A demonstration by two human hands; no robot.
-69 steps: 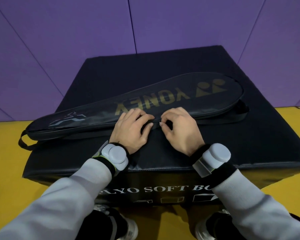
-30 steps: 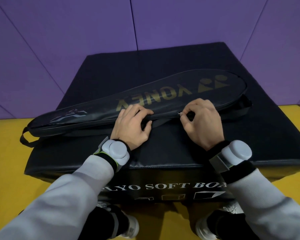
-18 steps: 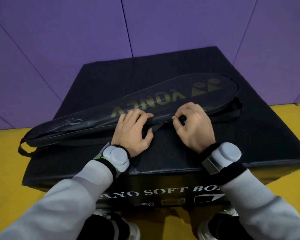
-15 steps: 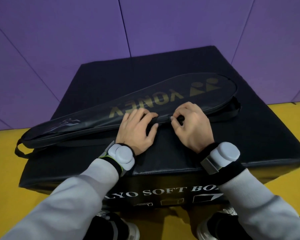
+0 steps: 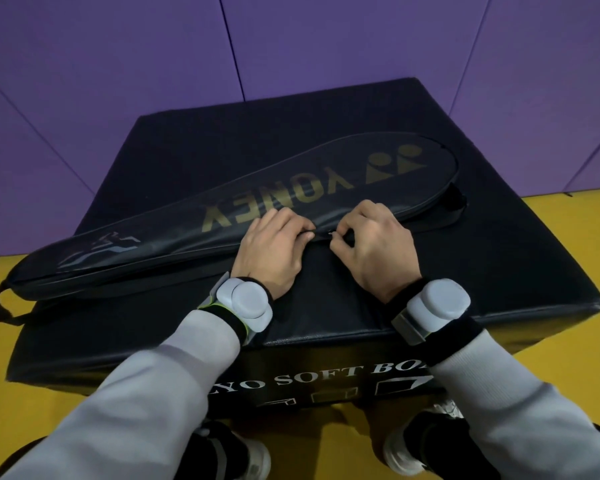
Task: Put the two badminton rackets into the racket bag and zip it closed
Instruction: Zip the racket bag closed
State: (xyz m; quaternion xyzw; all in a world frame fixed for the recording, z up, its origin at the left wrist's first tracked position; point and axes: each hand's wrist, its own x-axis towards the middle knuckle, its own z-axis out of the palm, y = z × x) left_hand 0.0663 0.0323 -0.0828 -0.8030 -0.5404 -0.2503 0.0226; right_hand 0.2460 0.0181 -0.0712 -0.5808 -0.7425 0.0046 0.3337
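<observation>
A black racket bag (image 5: 326,174) with gold lettering lies diagonally across the black soft box (image 5: 499,258), its wide end at the right and its handle end at the left. No racket shows; the bag hides whatever is inside. My left hand (image 5: 274,251) presses on the bag's near edge, fingers curled over the zip line. My right hand (image 5: 374,247) pinches the small metal zip pull (image 5: 331,233) just right of my left fingertips.
A black carry loop (image 5: 0,306) hangs off the bag's left end, over the box's left edge. A strap (image 5: 456,206) trails by the wide end. Purple padded wall panels (image 5: 291,46) rise behind; yellow floor (image 5: 32,410) surrounds the box. My shoes show below.
My right hand with the zip pull has come back leftward along the bag's near edge, from the wide end toward my left hand. My left hand stayed pressed on the bag.
</observation>
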